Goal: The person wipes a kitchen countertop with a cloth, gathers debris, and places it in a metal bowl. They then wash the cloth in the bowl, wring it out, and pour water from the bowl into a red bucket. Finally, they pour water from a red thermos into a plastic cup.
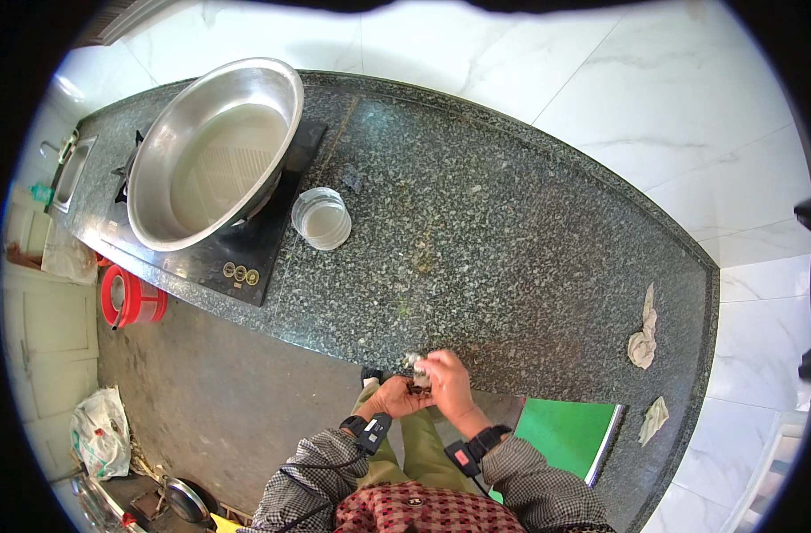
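At the counter's front edge, my right hand pinches a small pale wad, which looks like damp cloth or paper; blur hides its exact kind. My left hand is cupped palm up right beneath it, at the counter's lip. Small dark scraps rest on the left palm and fingers, too small to name. Both hands are close together, and the wad hangs just over the left fingers. The speckled granite countertop stretches out before me.
A large steel basin with cloudy water sits on a black gas hob. Beside it stands a clear plastic tub of liquid. Crumpled cloths lie at right. A red bucket and white sack are on the floor.
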Demonstrator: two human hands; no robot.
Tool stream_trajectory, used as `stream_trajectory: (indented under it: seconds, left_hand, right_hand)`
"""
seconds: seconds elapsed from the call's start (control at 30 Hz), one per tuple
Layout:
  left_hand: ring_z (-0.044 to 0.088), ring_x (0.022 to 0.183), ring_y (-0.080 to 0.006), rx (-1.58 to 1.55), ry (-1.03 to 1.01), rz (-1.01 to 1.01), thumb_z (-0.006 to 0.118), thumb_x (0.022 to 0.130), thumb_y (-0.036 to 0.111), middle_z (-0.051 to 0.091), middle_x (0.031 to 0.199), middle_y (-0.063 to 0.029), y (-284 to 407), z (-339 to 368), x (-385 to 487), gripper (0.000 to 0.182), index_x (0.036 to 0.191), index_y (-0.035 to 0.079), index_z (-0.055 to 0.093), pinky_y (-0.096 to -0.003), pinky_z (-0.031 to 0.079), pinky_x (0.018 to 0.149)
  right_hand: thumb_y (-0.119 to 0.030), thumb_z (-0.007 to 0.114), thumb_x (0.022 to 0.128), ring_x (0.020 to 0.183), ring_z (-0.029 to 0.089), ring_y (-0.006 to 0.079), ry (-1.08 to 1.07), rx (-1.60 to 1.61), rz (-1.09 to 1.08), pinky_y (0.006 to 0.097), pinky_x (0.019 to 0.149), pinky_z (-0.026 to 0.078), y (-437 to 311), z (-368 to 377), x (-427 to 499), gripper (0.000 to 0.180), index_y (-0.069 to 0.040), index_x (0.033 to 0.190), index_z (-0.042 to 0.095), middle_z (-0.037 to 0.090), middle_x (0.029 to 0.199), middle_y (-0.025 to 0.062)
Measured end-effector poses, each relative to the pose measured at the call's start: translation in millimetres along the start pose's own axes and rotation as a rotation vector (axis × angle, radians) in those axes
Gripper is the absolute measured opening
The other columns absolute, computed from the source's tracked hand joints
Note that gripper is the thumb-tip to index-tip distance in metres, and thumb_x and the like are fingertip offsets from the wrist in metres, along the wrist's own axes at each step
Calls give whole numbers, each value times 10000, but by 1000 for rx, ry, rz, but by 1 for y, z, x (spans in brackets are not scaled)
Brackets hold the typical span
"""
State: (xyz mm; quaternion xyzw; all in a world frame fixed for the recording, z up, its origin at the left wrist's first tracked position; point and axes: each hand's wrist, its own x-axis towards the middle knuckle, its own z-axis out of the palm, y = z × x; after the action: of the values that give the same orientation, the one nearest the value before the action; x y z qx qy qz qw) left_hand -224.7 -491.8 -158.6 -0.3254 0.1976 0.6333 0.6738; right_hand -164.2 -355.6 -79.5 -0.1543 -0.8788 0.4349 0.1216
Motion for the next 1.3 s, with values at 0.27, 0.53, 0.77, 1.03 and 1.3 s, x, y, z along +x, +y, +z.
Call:
stream_trajectory:
  seconds: [0.27,0.53,0.77,1.03,1.3]
  left_hand:
    - [641,1045,-334,133,53,-59,396,1035,261,639,1141,-220,11,-1,-1,387,1215,-35,568,-441,533,942]
    - [631,1058,-349,131,52,-25,361,1043,257,618,1185,-234,14,-5,-5,423,1228,-79,539,-461,526,947]
    - [600,1095,-363,-27,49,-47,323,1033,189,606,1176,-218,21,-13,-12,381,1246,-64,511,-508,495,981]
    - [553,1171,-369,42,-39,52,314,1023,179,556,1253,-245,19,-20,-15,414,1292,-102,454,-513,470,1024]
    - [533,1184,-415,23,33,-1,293,1020,161,531,1279,-286,20,-13,-16,429,1285,-139,448,-514,473,1026]
  right_hand:
    - [72,587,823,790,587,258,116,321,-95,342,694,475,18,-12,105,180,-41,926,683,577,844,114]
    - [58,609,808,817,614,319,265,-55,-139,380,714,490,53,16,242,177,-56,904,705,612,855,137]
    - [56,571,810,836,621,310,-112,33,-254,390,741,510,-1,28,78,193,-54,906,697,628,902,116]
    - [12,630,792,853,606,268,-222,-26,-197,361,748,511,-7,-7,18,174,-87,911,708,599,889,76]
    - [45,580,810,794,590,296,164,-130,-196,370,711,490,32,-13,95,202,-50,957,681,590,911,115]
